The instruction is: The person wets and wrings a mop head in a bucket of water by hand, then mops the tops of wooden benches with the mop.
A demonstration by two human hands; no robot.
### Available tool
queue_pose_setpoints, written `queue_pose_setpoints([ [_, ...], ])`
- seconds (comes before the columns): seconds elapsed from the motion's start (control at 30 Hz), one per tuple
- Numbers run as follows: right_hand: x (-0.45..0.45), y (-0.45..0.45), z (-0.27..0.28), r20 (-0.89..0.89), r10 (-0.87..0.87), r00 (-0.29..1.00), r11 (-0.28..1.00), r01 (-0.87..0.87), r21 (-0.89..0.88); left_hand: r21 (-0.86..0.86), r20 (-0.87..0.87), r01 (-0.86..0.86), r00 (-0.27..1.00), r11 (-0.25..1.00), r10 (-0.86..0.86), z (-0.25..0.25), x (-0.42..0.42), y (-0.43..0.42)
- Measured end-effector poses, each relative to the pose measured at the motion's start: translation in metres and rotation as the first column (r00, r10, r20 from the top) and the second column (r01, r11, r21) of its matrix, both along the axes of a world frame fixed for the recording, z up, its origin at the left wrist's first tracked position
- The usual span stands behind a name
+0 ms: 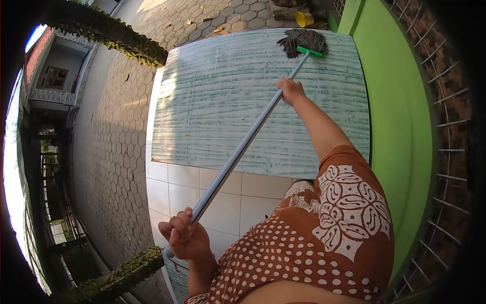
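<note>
A mop handle (243, 144) runs diagonally from the lower left up to the right. Near its lower end, my left hand (185, 235) is wrapped round it. Higher up, with the arm stretched forward, my right hand (291, 91) grips the same handle. At the far end, the green mop clamp (309, 52) holds a dark grey stringy mop head (302, 41), which lies on the far right part of a green-and-white striped mat (228, 101). The handle crosses above the mat.
White floor tiles (220, 195) lie on the near side of the mat. A green wall (400, 126) stands along the right. Hexagonal paving (111, 142) spreads at the left, beside leafy posts (116, 38). A yellow container (304, 20) is beyond the mat.
</note>
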State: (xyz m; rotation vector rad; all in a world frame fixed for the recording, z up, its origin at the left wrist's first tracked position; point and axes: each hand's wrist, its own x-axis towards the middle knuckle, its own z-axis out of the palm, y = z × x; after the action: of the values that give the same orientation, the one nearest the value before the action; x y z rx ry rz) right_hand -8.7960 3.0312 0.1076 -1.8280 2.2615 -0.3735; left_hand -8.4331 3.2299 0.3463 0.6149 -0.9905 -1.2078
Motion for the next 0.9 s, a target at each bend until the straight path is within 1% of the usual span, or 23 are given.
queue_pose_setpoints([
  [0.03,0.023,0.018,0.002,0.085,0.035,0.996,0.995,-0.027,-0.098,0.0,-0.029,0.003,1.0,1.0,-0.003,0.017,0.025,0.009],
  [0.07,0.049,0.04,0.005,0.163,0.081,0.983,0.979,-0.049,-0.196,-0.018,-0.009,0.01,1.0,1.0,-0.011,0.037,0.054,0.016],
  [0.1,0.073,0.062,0.019,0.131,0.16,0.978,0.977,-0.138,-0.163,-0.015,-0.016,-0.009,1.0,1.0,0.009,0.059,0.082,0.026],
  [0.13,0.103,0.086,0.021,0.115,0.2,0.973,0.955,-0.167,-0.244,-0.025,0.032,-0.089,0.995,0.996,0.089,0.083,0.105,0.036],
  [0.17,0.13,0.116,0.029,0.155,0.281,0.947,0.921,-0.221,-0.32,-0.065,0.019,-0.078,0.997,0.995,0.08,0.106,0.136,0.048],
  [0.2,0.152,0.146,0.044,0.173,0.387,0.906,0.899,-0.329,-0.289,-0.106,0.007,-0.068,0.998,0.992,0.069,0.126,0.167,0.059],
  [0.27,0.191,0.205,0.054,0.252,0.572,0.78,0.799,-0.463,-0.383,-0.302,0.029,0.018,1.0,0.953,-0.01,0.161,0.218,0.08],
  [0.3,0.203,0.232,0.059,0.245,0.641,0.727,0.747,-0.519,-0.415,-0.378,0.005,-0.003,1.0,0.926,0.006,0.173,0.238,0.088],
  [0.33,0.21,0.253,0.055,0.204,0.712,0.672,0.659,-0.539,-0.524,-0.45,-0.023,-0.025,1.0,0.893,0.016,0.18,0.257,0.093],
  [0.37,0.208,0.268,0.057,0.309,0.737,0.601,0.652,-0.512,-0.56,-0.532,-0.155,-0.162,0.984,0.831,0.093,0.186,0.219,0.087],
  [0.43,0.184,0.261,0.051,0.231,0.731,0.642,0.615,-0.473,-0.631,-0.499,-0.133,-0.049,0.991,0.865,-0.021,0.186,0.19,0.071],
  [0.47,0.167,0.249,0.047,0.185,0.722,0.666,0.612,-0.492,-0.619,-0.459,-0.115,0.018,0.99,0.888,-0.08,0.178,0.193,0.058],
  [0.53,0.129,0.211,0.045,0.118,0.695,0.709,0.61,-0.495,-0.619,-0.37,-0.067,0.166,0.977,0.914,-0.204,0.162,0.207,0.021],
  [0.57,0.106,0.189,0.042,0.086,0.665,0.742,0.623,-0.488,-0.611,-0.317,-0.093,0.175,0.972,0.932,-0.214,0.154,0.183,0.002],
  [0.63,0.047,0.136,0.019,0.035,0.61,0.792,0.609,-0.439,-0.66,-0.213,-0.145,0.187,0.965,0.959,-0.22,0.131,0.1,-0.035],
  [0.67,0.012,0.11,0.015,-0.018,0.545,0.839,0.629,-0.423,-0.652,-0.213,-0.144,0.153,0.972,0.965,-0.186,0.111,0.067,-0.052],
  [0.7,-0.024,0.082,-0.003,-0.082,0.452,0.888,0.688,-0.405,-0.602,-0.212,-0.142,0.118,0.978,0.97,-0.15,0.086,0.035,-0.067],
  [0.73,-0.06,0.059,-0.017,-0.132,0.313,0.941,0.77,-0.332,-0.545,-0.181,-0.179,0.088,0.976,0.98,-0.121,0.061,-0.003,-0.08],
  [0.77,-0.092,0.041,-0.018,-0.063,0.168,0.984,0.883,-0.179,-0.433,-0.149,-0.213,0.062,0.973,0.987,-0.093,0.035,-0.04,-0.089],
  [0.8,-0.122,0.022,-0.023,-0.019,0.014,1.0,0.949,-0.019,-0.315,-0.106,-0.198,0.106,0.972,0.989,-0.125,0.009,-0.072,-0.096],
  [0.83,-0.147,0.007,-0.026,0.001,-0.145,0.989,0.972,0.142,-0.189,-0.04,-0.19,0.157,0.968,0.987,-0.162,-0.016,-0.098,-0.099],
  [0.87,-0.166,-0.003,-0.027,0.01,-0.195,0.981,0.97,0.194,-0.148,-0.004,-0.211,0.193,0.959,0.981,-0.189,-0.037,-0.121,-0.101],
  [0.9,-0.178,-0.008,-0.025,0.019,-0.243,0.97,0.964,0.244,-0.103,-0.003,-0.181,0.212,0.961,0.977,-0.209,-0.052,-0.133,-0.104],
])
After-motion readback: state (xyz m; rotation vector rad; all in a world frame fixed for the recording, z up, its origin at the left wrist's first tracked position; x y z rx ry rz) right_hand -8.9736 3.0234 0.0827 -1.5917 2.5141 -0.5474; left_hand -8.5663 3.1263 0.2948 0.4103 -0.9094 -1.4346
